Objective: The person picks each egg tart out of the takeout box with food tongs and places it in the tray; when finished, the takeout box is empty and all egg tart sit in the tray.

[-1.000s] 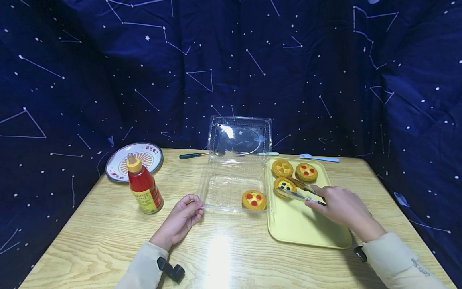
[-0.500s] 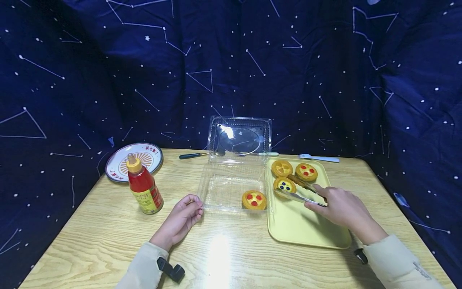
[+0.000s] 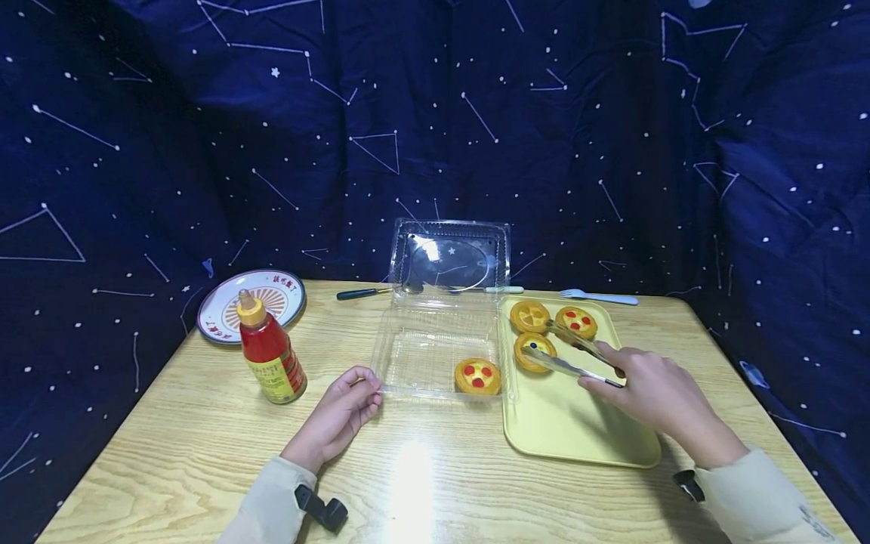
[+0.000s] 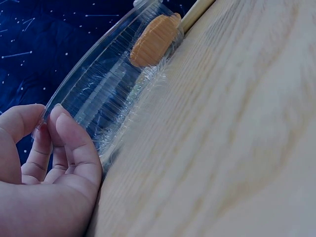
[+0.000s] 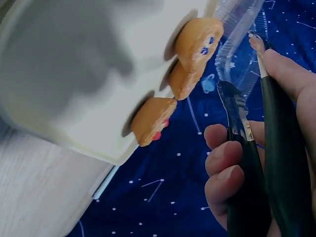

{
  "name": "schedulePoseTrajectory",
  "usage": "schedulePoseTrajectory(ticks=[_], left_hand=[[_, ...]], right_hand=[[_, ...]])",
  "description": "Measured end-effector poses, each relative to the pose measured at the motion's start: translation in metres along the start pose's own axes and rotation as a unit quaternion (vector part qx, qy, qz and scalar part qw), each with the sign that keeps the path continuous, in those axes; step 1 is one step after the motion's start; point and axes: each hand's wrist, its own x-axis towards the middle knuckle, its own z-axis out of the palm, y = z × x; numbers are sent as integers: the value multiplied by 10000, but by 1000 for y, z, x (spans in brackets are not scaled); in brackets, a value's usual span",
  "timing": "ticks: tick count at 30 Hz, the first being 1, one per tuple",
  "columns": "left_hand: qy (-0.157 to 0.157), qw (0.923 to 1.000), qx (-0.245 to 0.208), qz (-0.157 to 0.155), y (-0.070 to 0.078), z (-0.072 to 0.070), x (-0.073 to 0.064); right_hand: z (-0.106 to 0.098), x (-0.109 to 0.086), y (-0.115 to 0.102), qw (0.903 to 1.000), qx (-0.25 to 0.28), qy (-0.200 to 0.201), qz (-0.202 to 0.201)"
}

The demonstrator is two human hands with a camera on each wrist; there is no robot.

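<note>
My left hand (image 3: pixel 343 412) pinches the front left corner of a clear plastic clamshell container (image 3: pixel 418 357), whose lid stands up at the back. Inside it, at the front right, sits an egg tart with red dots (image 3: pixel 478 377). In my right hand (image 3: pixel 655 397) are black-handled tongs (image 5: pixel 281 148), their arms spread apart over a yellow tray (image 3: pixel 578 427). One tip overlaps the tart with blue dots (image 3: pixel 535 340); the other reaches between a tart with a wedge pattern (image 3: pixel 529 315) and another red-dotted tart (image 3: pixel 578 320). Nothing shows between the tongs' tips in the right wrist view.
A red sauce bottle (image 3: pixel 272 355) stands at the left before a patterned plate (image 3: pixel 285 291). Along the back edge lie a dark-handled utensil (image 3: pixel 356 294), a pale-handled one (image 3: pixel 504 289) and a light blue fork (image 3: pixel 601 298). A dark starry cloth (image 3: pixel 435 113) hangs behind the table.
My right hand has shifted slightly right, and the tongs' arms have spread wider, now across the top of the blue-dotted tart. My left hand stays on the container's corner.
</note>
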Motion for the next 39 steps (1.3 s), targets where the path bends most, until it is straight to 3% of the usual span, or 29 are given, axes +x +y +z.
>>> schedulePoseTrajectory(ticks=[10, 22, 39], left_hand=[[13, 10000, -34, 2, 0, 0, 0], [-12, 10000, 7, 38, -1, -1, 0], [79, 10000, -23, 17, -1, 0, 0]], right_hand=[[-10, -5, -22, 9994, 38, 144, -321], [-6, 2, -48, 9968, 117, 373, -694], [3, 20, -81, 9926, -38, 54, -1216]])
